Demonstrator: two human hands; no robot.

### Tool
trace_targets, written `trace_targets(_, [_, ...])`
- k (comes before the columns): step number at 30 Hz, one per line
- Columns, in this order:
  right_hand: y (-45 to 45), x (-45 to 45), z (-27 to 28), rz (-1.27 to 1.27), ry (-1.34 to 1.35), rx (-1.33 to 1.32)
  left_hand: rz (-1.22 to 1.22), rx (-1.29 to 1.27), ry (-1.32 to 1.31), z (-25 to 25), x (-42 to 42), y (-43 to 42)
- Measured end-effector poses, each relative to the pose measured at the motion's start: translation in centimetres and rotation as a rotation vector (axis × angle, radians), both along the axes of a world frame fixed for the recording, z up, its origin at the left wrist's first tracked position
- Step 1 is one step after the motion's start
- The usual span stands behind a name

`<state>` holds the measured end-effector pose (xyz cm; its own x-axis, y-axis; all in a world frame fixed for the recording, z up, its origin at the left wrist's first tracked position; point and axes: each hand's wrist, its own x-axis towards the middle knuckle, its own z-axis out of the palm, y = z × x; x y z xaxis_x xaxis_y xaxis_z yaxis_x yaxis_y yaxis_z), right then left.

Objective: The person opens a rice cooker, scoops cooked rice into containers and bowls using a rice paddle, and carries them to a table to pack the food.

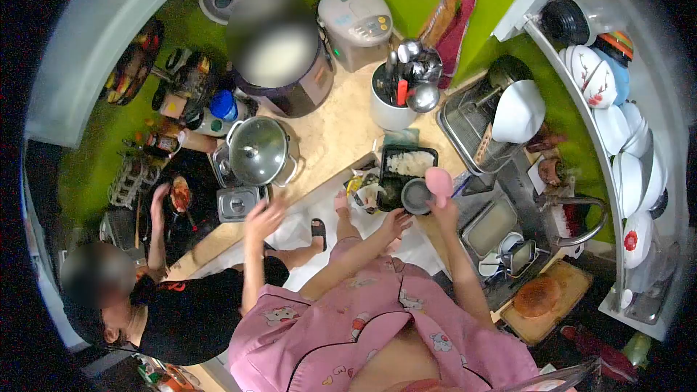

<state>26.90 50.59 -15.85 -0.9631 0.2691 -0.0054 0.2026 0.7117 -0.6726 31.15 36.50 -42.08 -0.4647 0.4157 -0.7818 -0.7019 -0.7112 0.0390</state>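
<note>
Scooping, likely: pink rounded paddle (438, 183) is gripped by curled right hand (444, 212); near counter (337, 138) edge, left hand (396, 225) pinch on grey round bowl (416, 196) unclear; steadying called for.

Pink cartoon-print top (377, 292) (black piping (401, 290))

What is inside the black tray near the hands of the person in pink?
In the black tray, white rice-like food lies at the far end, hiding the bottom beneath. A round grey container blocks part of the near end, so what is behind it cannot be seen.
</note>
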Motion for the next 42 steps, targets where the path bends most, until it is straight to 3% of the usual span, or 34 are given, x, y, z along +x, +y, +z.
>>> trace_targets(1, [0.0,-0.4,-1.2,-0.066,-0.064,-0.034,0.072,-0.032,0.035,2.4,0.0,0.6])
trace_targets(2, [0.0,-0.7,-3.3,-0.131,-0.129,-0.069,0.126,-0.074,0.02,0.2,0.2,1.5])
trace_targets(3, [0.1,-0.8,-4.6,-0.194,-0.198,-0.105,0.047,-0.243,0.09,12.0,-1.3,-0.2])
trace_targets(5, [0.2,-1.0,-4.9,-0.27,-0.181,-0.119,-0.004,-0.329,0.312,9.4,-0.7,-0.4])
trace_targets(7, [1.1,-0.3,-6.9,-0.344,-0.16,-0.197,-0.089,-0.614,0.549,9.1,0.1,-0.4])
trace_targets(9, [4.3,0.3,-13.0,-0.422,-0.126,-0.339,-0.006,-0.78,0.519,9.9,-0.1,-0.6])
trace_targets(11, [5.4,0.0,-10.8,-0.469,-0.101,-0.543,0.106,-0.897,0.452,10.8,-0.4,-1.3])
trace_targets(16, [5.5,-3.0,-9.7,-0.532,-0.052,-0.814,0.271,-1.033,0.352,13.8,0.3,-4.9])
trace_targets(20, [3.6,-5.8,-11.3,-0.478,-0.161,-0.484,0.399,-1.068,0.313,14.1,2.9,-8.3])
trace_targets(21, [3.0,-6.3,-12.1,-0.502,-0.177,-0.608,0.509,-1.064,0.404,13.3,3.6,-9.2])
trace_targets(24, [1.5,-6.5,-13.9,-0.554,-0.094,-0.947,0.486,-1.025,0.252,22.9,4.7,-11.5])
trace_targets(25, [1.6,-6.6,-15.1,-0.513,-0.123,-0.916,0.513,-1.051,0.267,24.6,4.9,-12.2])
trace_targets(27, [-0.6,-5.7,-11.0,-0.542,-0.028,-0.688,0.522,-1.071,0.281,24.3,5.2,-14.1])
trace_targets(29, [-0.2,-4.0,-13.9,-0.454,0.135,-0.676,0.526,-1.05,0.263,24.0,5.2,-15.6])
trace_targets(32, [-4.4,-0.2,-5.3,-0.465,0.202,-0.852,0.558,-1.025,0.261,26.9,3.4,-17.1])
trace_targets(36, [-10.2,-2.7,3.6,0.243,-0.045,-0.778,0.452,-1.058,0.257,28.7,1.8,-20.8])
trace_targets(38, [-13.3,-9.8,7.3,0.507,-0.047,-0.663,0.407,-1.001,0.219,30.7,0.6,-23.1])
trace_targets(40, [-18.3,-17.2,14.3,0.436,0.072,-0.725,0.474,-0.953,0.249,29.5,0.4,-25.4])
trace_targets(41, [-20.3,-21.4,15.0,0.402,0.269,-0.778,0.458,-0.977,0.251,30.6,0.3,-26.5])
trace_targets(42, [-22.2,-26.0,15.3,0.28,0.303,-0.73,0.479,-0.989,0.26,31.3,0.0,-27.5])
